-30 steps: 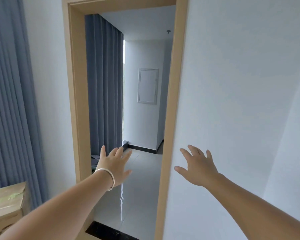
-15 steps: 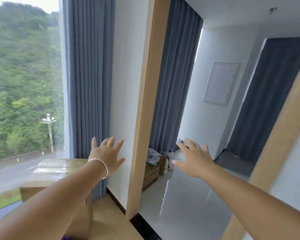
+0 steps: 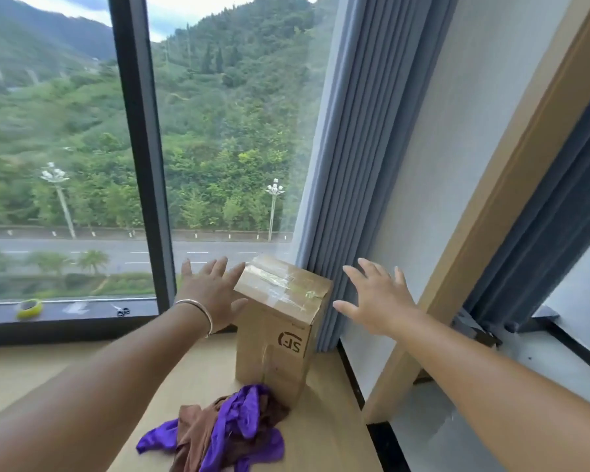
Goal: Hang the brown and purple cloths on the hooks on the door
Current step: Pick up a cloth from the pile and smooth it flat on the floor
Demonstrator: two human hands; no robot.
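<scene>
A purple cloth (image 3: 239, 417) and a brown cloth (image 3: 193, 434) lie tangled in one heap on the light wood floor, just in front of a cardboard box. My left hand (image 3: 210, 294) is stretched out above the floor left of the box top, fingers spread, holding nothing; a silver bangle sits on its wrist. My right hand (image 3: 377, 298) hangs open to the right of the box, in front of the curtain, also holding nothing. Both hands are well above and beyond the cloths. No door hooks are in view.
A taped cardboard box (image 3: 280, 321) stands upright by the grey curtain (image 3: 361, 165). A big window (image 3: 65, 148) fills the left, with a tape roll (image 3: 29, 308) and scissors (image 3: 122, 311) on its sill. The wooden door frame (image 3: 484, 233) rises at right.
My view has swung left from the doorway to the window corner. The box and the cloth heap have come into sight. Both hands stay open and raised.
</scene>
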